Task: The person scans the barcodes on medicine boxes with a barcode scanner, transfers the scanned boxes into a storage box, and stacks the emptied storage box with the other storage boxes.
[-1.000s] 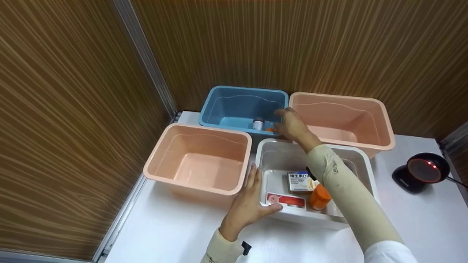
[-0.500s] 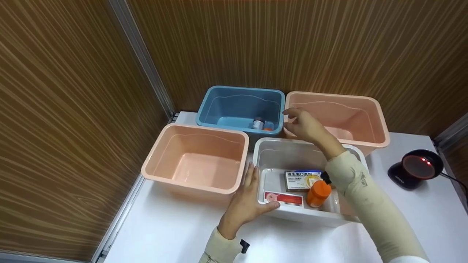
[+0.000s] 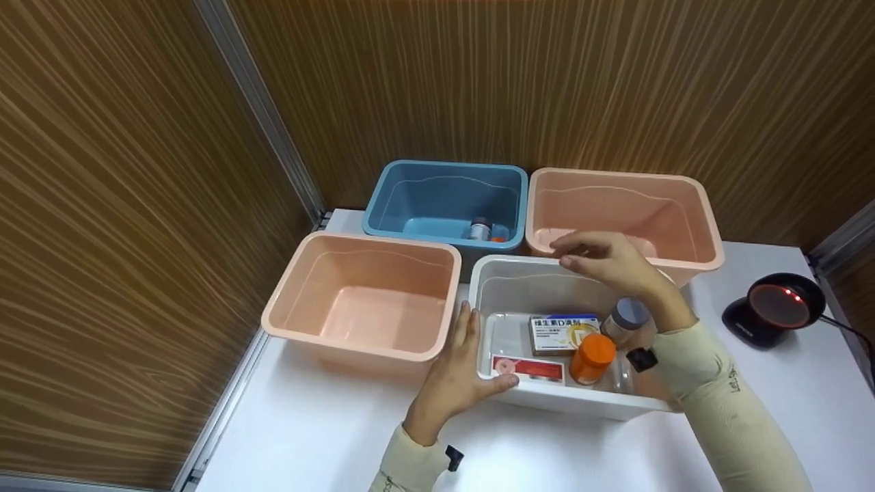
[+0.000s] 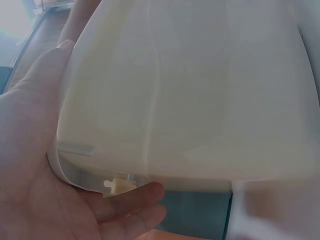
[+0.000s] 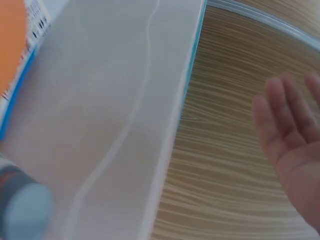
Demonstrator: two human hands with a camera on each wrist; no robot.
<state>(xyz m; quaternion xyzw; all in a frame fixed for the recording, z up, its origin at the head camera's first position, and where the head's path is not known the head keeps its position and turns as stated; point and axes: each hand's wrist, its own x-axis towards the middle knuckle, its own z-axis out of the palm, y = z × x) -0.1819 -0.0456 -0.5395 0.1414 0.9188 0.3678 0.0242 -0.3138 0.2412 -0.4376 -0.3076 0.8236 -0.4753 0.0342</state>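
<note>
My left hand (image 3: 451, 376) rests at the front left corner of a white bin (image 3: 581, 402), its fingers straight along the side and the thumb over the front rim. Above that bin's back rim, my right hand (image 3: 615, 265) hovers with relaxed fingers and nothing in them. Inside the bin lie a white vitamin D box (image 3: 555, 335), a red-and-white box (image 3: 530, 369), an orange bottle (image 3: 592, 359) and a grey-capped bottle (image 3: 625, 320). In the right wrist view the right hand (image 5: 292, 145) is open beside the bin's wall (image 5: 165, 110).
A blue bin (image 3: 444, 195) behind holds a dark-capped white bottle (image 3: 480, 230) and a small orange item (image 3: 497, 239). One peach bin (image 3: 366, 297) stands left, another (image 3: 622, 195) at the back right. A black scanner (image 3: 779, 304) with red lights sits at the right.
My right hand has drawn back from the blue bin's right edge, rightward and toward me, to above the white bin. The grey-capped bottle has come into sight. The left hand stays at the corner.
</note>
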